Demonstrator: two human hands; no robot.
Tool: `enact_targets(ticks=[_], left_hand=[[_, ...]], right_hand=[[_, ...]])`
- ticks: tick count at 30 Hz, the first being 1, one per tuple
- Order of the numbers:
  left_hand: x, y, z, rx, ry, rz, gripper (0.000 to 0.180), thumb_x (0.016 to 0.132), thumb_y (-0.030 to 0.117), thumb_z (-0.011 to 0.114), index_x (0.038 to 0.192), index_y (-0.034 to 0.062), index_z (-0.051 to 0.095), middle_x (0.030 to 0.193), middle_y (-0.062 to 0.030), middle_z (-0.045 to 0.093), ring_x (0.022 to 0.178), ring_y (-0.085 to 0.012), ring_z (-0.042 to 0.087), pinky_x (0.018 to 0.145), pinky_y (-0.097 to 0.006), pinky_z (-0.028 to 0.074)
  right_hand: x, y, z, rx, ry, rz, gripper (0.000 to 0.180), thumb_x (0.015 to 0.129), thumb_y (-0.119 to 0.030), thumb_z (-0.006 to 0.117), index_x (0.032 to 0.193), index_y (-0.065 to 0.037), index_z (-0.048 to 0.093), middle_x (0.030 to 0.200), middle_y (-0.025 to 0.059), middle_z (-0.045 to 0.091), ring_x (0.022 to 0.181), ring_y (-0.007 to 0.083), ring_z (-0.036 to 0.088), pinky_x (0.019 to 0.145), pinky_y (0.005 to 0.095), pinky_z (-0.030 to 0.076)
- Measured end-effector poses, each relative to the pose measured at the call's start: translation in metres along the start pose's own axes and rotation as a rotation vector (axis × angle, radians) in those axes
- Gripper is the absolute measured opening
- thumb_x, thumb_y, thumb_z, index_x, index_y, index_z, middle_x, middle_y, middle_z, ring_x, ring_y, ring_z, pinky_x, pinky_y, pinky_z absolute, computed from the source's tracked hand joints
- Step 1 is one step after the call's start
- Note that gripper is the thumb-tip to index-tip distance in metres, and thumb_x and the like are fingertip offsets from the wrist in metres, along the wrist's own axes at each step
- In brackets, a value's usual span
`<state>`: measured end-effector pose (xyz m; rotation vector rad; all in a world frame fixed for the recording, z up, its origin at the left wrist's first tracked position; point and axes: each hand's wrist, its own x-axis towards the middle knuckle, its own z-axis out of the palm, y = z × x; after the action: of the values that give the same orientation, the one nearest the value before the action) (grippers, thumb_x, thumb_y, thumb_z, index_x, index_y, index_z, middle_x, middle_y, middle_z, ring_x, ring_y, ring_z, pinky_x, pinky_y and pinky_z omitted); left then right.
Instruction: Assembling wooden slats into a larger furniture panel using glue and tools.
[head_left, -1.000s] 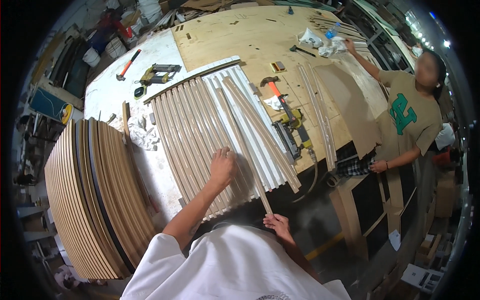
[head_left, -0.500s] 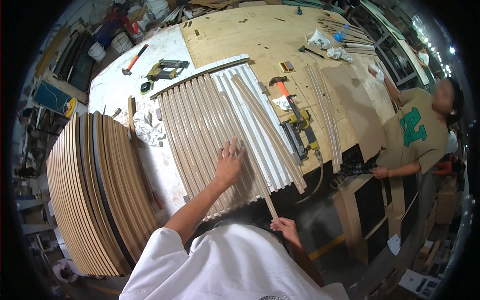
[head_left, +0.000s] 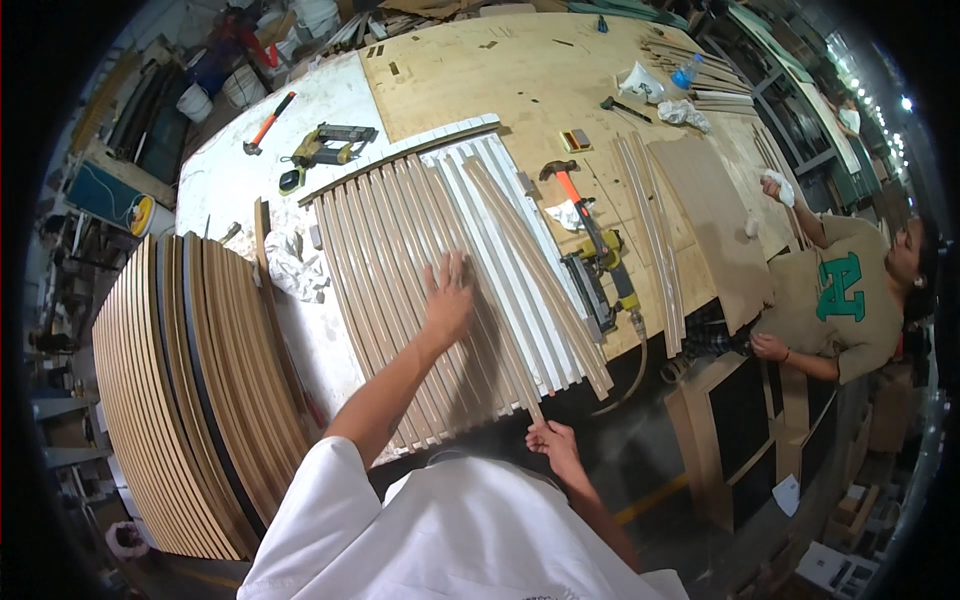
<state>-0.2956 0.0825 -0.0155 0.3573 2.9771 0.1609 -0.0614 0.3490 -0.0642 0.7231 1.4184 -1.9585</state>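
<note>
A slatted wooden panel (head_left: 372, 290) lies on the workbench in front of me, its brown slats set side by side on a white backing. My left hand (head_left: 449, 303) rests on the slats near the panel's middle, fingers spread. At the near edge my right hand (head_left: 552, 440) pinches the end of a long thin wooden slat (head_left: 521, 378). That slat runs up alongside the laid ones, its near end overhanging the panel. To its right, white grooved strips (head_left: 505, 265) are exposed, with loose slats (head_left: 535, 265) lying slantwise across them.
On the right lie a hammer (head_left: 572, 190) and a nail gun (head_left: 612, 270) with a hose. Another nail gun (head_left: 330, 146) and hammer (head_left: 270, 122) sit at far left. Stacked slatted panels (head_left: 215, 380) stand at left. A co-worker (head_left: 835, 285) holds a white cloth (head_left: 783, 188) at right.
The held slat has slid away from me along the panel, and my right hand has come closer to the panel's edge. My left hand has shifted slightly up and left. The co-worker has leaned back.
</note>
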Motion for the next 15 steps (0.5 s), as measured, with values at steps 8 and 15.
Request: enact_targets(ticks=[8, 15], left_hand=[[0.06, -0.035, -0.017, 0.089, -0.147, -0.091, 0.054, 0.083, 0.019, 0.051, 0.137, 0.0209, 0.05, 0.157, -0.0196, 0.013, 0.147, -0.0359, 0.003, 0.113, -0.061, -0.001], [0.032, -0.025, -0.035, -0.106, 0.2, -0.08, 0.035, 0.083, 0.015, 0.054, 0.116, 0.009, 0.065, 0.143, -0.0218, 0.041, 0.139, -0.0344, 0.029, 0.114, -0.058, 0.011]], right_hand=[[0.035, -0.042, 0.034, -0.108, 0.252, 0.103, 0.034, 0.083, -0.034, 0.074, 0.086, -0.002, 0.063, 0.075, 0.0081, 0.066, 0.064, 0.0156, 0.065, 0.058, 0.0265, 0.052], [0.001, -0.044, -0.031, 0.364, 0.338, -0.198, 0.033, 0.094, -0.026, 0.06, 0.113, 0.001, 0.059, 0.099, 0.0136, 0.068, 0.082, 0.0202, 0.067, 0.069, 0.0295, 0.055]])
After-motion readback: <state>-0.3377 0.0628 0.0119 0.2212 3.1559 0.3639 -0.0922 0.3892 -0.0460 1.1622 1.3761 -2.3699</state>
